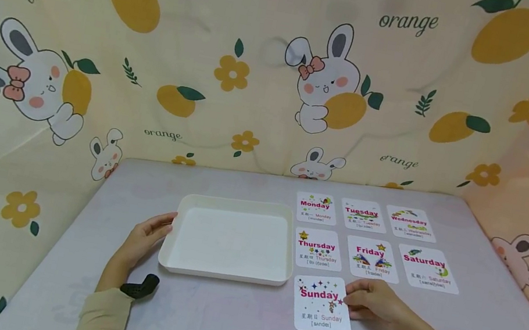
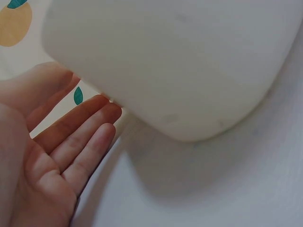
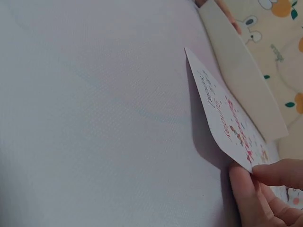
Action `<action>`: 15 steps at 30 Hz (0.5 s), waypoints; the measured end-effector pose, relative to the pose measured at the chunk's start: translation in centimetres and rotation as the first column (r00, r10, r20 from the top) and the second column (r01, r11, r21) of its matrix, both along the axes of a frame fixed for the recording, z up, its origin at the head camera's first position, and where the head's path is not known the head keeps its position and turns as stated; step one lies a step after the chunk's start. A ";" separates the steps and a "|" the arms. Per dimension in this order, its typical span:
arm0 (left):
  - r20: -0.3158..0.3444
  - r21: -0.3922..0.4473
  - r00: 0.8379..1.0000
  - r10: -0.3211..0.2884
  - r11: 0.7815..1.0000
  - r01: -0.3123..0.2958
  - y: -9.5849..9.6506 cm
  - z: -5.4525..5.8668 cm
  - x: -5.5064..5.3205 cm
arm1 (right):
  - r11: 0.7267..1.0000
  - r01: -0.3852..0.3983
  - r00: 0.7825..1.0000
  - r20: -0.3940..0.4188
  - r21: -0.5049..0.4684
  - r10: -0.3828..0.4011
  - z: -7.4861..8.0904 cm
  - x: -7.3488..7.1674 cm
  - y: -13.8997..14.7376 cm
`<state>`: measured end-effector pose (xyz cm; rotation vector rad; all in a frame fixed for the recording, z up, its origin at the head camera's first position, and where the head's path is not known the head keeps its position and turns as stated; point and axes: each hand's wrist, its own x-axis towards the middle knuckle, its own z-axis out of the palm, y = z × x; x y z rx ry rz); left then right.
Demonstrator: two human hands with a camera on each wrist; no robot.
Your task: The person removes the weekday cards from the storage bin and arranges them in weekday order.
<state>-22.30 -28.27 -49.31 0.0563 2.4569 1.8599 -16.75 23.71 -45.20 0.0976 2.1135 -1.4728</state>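
A white rectangular tray (image 1: 224, 275) stands left of the cards, with nothing in it. My left hand (image 1: 143, 238) holds its left edge between thumb and fingers; in the left wrist view the tray's underside (image 2: 180, 80) is raised over the cloth and casts a shadow. With thumb and fingers my right hand (image 1: 376, 303) pinches the right edge of the Sunday card (image 1: 319, 318). That card (image 3: 213, 111) is tilted in the right wrist view, its far part above its shadow on the cloth.
Behind the Sunday card lie two rows of day cards: Monday (image 1: 315, 212), Tuesday (image 1: 362, 222) and Wednesday (image 1: 410, 231) at the back, then Thursday (image 1: 316, 257), Friday (image 1: 371, 267) and Saturday (image 1: 427, 277). A printed curtain (image 1: 258, 22) hangs around the white-covered table (image 1: 225, 329).
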 end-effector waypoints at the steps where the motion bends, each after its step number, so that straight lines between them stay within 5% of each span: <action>1: -0.001 0.001 1.000 0.000 1.000 0.000 0.0 0.0 0.0 | 1.000 -0.001 1.000 -0.011 0.025 0.001 0.0 0.0 -0.1; 15: 0.003 0.006 1.000 -0.004 1.000 0.004 0.0 0.1 0.1 | 0.990 -0.031 0.994 -0.095 0.134 0.044 0.1 0.1 -0.6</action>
